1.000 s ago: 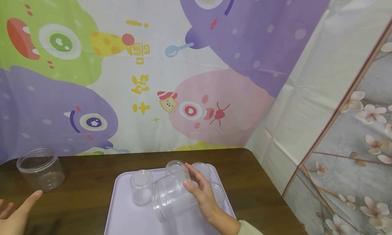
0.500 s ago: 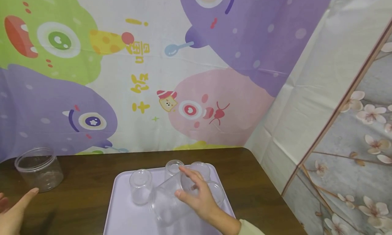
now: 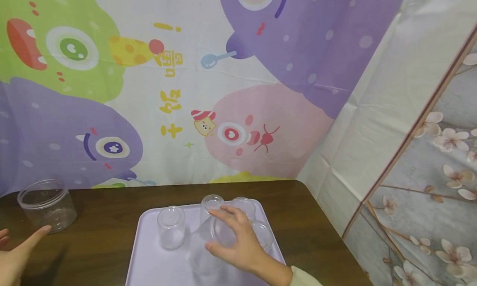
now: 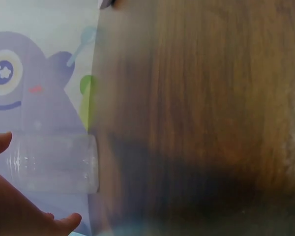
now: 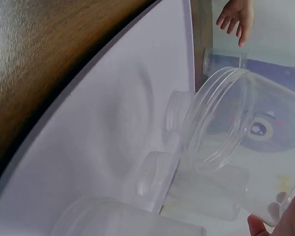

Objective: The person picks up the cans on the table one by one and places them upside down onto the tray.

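In the head view my right hand (image 3: 240,240) grips a large clear plastic jar (image 3: 204,255) near its base, thumb on one side and fingers on the other. The jar is tilted with its threaded mouth (image 5: 219,118) toward the lavender tray (image 3: 154,269), held above it. Several smaller clear jars stand upside down on the tray, among them one at its left (image 3: 171,230) and one at its back (image 3: 212,203). My left hand (image 3: 16,253) has its fingers spread, holding nothing, near another large clear jar (image 3: 50,209) on the table.
The dark wooden table (image 3: 100,219) runs back to a cartoon-print cloth (image 3: 179,161) hanging behind it. Two more clear jars (image 3: 244,207) stand at the tray's back right, close to my right hand. A flower-patterned panel (image 3: 428,219) is at the right.
My right hand has turned the large jar from lying sideways, mouth to the left, to mouth-down over the tray. The left hand has barely shifted.
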`<action>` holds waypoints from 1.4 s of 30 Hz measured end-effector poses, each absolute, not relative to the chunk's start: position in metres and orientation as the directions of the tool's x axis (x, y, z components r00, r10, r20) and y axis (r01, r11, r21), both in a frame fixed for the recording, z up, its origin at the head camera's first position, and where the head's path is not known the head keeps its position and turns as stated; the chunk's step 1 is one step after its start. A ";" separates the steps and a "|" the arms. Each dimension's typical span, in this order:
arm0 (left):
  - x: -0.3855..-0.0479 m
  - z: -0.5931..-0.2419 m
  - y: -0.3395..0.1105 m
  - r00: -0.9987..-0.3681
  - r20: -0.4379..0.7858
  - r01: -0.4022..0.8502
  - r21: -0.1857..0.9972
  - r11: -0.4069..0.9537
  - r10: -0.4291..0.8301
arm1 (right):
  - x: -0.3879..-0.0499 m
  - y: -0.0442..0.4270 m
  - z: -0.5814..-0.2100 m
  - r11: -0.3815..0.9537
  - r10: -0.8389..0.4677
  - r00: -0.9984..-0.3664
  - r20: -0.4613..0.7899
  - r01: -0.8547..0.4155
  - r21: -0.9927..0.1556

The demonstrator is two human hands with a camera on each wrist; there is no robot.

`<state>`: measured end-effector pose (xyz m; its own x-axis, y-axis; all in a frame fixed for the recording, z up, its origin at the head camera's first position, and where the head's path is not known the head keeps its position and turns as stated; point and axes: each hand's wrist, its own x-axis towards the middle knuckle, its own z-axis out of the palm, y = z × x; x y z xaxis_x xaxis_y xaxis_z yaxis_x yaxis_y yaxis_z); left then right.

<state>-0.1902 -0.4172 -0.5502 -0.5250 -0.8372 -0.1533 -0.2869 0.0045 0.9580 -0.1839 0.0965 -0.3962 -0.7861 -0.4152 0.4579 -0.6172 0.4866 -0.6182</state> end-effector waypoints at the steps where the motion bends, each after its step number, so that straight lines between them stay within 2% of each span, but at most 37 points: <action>1: -0.191 -0.550 -0.417 -0.525 -0.152 -0.289 0.957 0.007 -0.838 | -0.183 0.096 -0.396 0.509 -0.421 -0.779 0.464 -0.627 -0.590; 5: -0.192 -0.550 -0.418 -0.524 -0.142 -0.306 0.952 0.030 -0.840 | -0.181 0.094 -0.396 0.588 -0.469 -0.714 0.520 -0.692 -0.419; 9: -0.193 -0.550 -0.420 -0.538 -0.152 -0.332 0.942 0.043 -0.829 | -0.179 0.092 -0.397 0.602 -0.527 -0.629 0.572 -0.751 -0.272; 17: -0.197 -0.550 -0.429 -0.563 -0.158 -0.342 0.938 0.055 -0.811 | -0.175 0.090 -0.395 0.608 -0.632 -0.547 0.550 -0.789 -0.086; 21: -0.198 -0.548 -0.431 -0.570 -0.144 -0.343 0.937 0.075 -0.809 | -0.176 0.089 -0.396 0.591 -0.669 -0.471 0.574 -0.806 0.027; 24: -0.197 -0.546 -0.432 -0.581 -0.140 -0.352 0.932 0.092 -0.802 | -0.177 0.089 -0.396 0.580 -0.677 -0.432 0.596 -0.811 0.071; 27: -0.198 -0.544 -0.435 -0.603 -0.145 -0.365 0.925 0.109 -0.785 | -0.178 0.089 -0.397 0.584 -0.675 -0.435 0.595 -0.809 0.071; 34: -0.202 -0.541 -0.443 -0.677 -0.172 -0.411 0.895 0.173 -0.715 | -0.179 0.089 -0.397 0.607 -0.664 -0.501 0.555 -0.795 0.009; 37: -0.204 -0.539 -0.446 -0.703 -0.159 -0.408 0.889 0.209 -0.693 | -0.180 0.088 -0.397 0.612 -0.659 -0.509 0.553 -0.791 0.002; 42: -0.207 -0.536 -0.447 -0.700 -0.129 -0.396 0.889 0.231 -0.702 | -0.181 0.088 -0.398 0.614 -0.654 -0.513 0.556 -0.790 -0.006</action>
<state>-0.2068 -0.4465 -0.5357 -0.7003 -0.7020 -0.1292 -0.3958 0.2313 0.8887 -0.1808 0.0881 -0.3978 -0.5127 -0.6543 0.5560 -0.7895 0.6137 -0.0058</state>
